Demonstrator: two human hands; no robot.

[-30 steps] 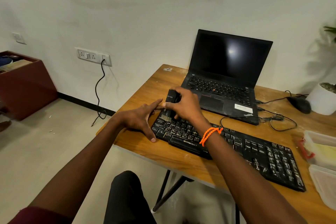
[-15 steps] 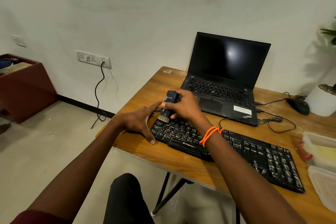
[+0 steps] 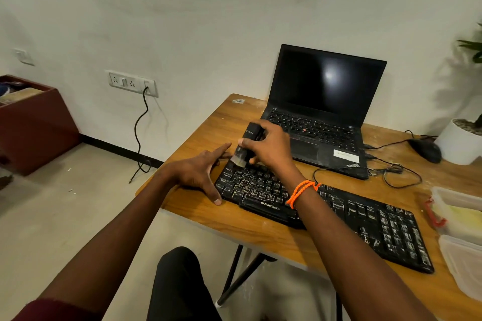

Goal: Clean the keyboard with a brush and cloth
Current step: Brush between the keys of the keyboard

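Note:
A dusty black keyboard (image 3: 365, 219) lies diagonally on the wooden table (image 3: 260, 234). My right hand (image 3: 268, 147) grips a small black brush (image 3: 247, 143) with pale bristles that touch the keyboard's far left corner. My left hand (image 3: 200, 172) rests with straight spread fingers on the table against the keyboard's left end, the thumb by the front corner and the index finger pointing at the brush. No cloth is clearly in view.
An open black laptop (image 3: 323, 112) stands behind the keyboard. A mouse (image 3: 426, 150) and cables lie to the right, beside a white plant pot (image 3: 456, 142). Clear plastic containers (image 3: 461, 219) sit at the table's right edge. A red-brown box (image 3: 34, 125) stands on the floor left.
The brush has tilted and swept a little toward the keyboard's far left corner. My left hand stays where it was; the view shifted slightly.

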